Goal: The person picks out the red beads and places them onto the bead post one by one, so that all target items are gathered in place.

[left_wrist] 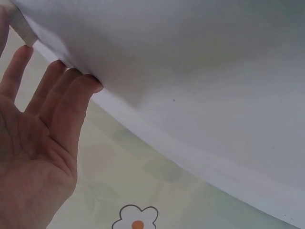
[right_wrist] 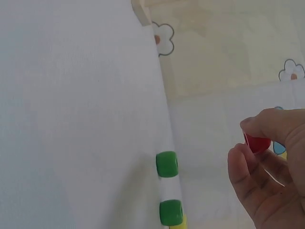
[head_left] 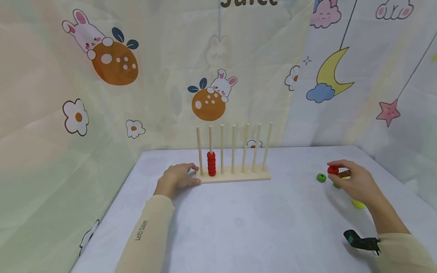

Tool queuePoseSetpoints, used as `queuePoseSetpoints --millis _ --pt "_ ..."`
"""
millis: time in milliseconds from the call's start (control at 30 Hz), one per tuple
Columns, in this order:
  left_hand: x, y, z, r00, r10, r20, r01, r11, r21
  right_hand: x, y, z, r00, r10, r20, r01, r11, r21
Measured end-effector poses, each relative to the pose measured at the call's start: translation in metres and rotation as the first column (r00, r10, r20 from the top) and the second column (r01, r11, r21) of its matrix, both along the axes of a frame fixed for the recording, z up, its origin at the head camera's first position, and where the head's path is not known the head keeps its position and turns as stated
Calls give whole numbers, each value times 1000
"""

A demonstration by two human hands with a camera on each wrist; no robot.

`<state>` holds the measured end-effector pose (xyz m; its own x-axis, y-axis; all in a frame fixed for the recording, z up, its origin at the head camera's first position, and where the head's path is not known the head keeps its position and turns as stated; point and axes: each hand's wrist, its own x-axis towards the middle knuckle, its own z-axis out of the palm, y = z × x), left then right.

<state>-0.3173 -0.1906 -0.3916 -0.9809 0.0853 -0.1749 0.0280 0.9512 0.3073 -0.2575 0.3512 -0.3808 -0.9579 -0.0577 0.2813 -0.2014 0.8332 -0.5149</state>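
A pale wooden rack point(head_left: 235, 176) with several upright pegs stands near the back of the table. Red beads point(head_left: 211, 165) are stacked on its second peg from the left. My left hand point(head_left: 177, 176) grips the left end of the rack's base, thumb in front and index finger behind. Over at the right, my right hand point(head_left: 358, 182) pinches a red bead point(head_left: 332, 170) between thumb and fingers; the right wrist view shows this red bead point(right_wrist: 258, 144) held above the tabletop. Close below that hand are a green bead point(head_left: 321, 178) and another green bead point(head_left: 336, 185), partly hidden.
A yellow bead point(head_left: 358, 204) lies under the right wrist, and more yellow point(head_left: 346, 178) peeks out behind the fingers. The white table point(head_left: 246, 227) ends at a printed cloth backdrop point(head_left: 164, 102). A black device point(head_left: 360, 241) sticks out from the right sleeve.
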Motion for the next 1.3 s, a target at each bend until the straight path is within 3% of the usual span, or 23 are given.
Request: queuePoseSetpoints --millis 367,633,1000,1300 --pt "-1 -7 2 1000 4 11 -4 1000 -1 -7 -31 -1 998 56 -32 -59 996 -68" --pt "-3 -7 -4 1000 -2 14 2 1000 4 -20 -50 -4 985 103 -137 -111 992 -53" --pt "-4 -2 -2 1000 -17 1 17 1000 -17 -28 -71 0 976 148 -160 -164 983 -87" --pt "-4 0 -2 1000 7 4 -7 1000 -10 -35 -93 4 965 187 -184 -212 969 -124"
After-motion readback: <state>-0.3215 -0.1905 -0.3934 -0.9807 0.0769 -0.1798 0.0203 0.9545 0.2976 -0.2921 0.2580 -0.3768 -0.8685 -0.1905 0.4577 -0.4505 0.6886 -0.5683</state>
